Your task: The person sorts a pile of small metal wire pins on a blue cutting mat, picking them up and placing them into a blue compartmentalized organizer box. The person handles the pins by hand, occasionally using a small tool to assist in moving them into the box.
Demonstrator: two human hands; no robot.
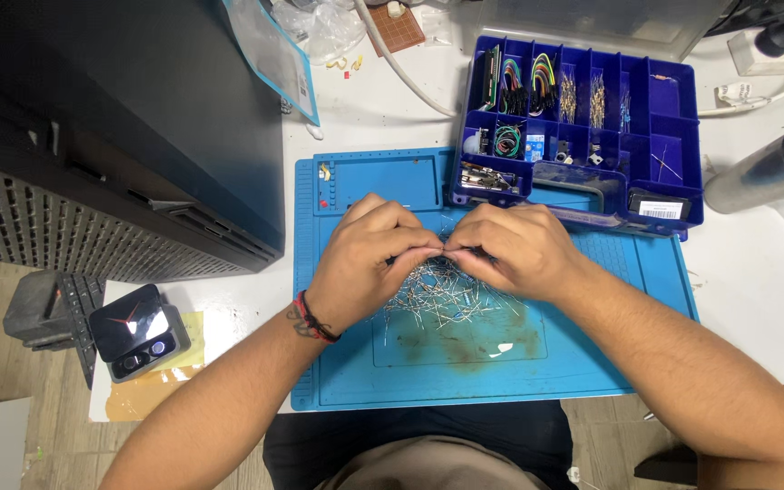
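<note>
We see a large black case [120, 127] standing at the left of the white table [755, 299], with a blue work mat [592, 363] spread in front of us. A blue compartment box [673, 118] of wires and small parts sits on the mat's far right corner. In the middle of the mat lies a heap of wire-legged components [451, 304]. Our left hand [369, 259] and right hand [519, 249] meet just above that heap, fingertips pressed together and pinching one small component [446, 247] between them; it is too small to tell more.
</note>
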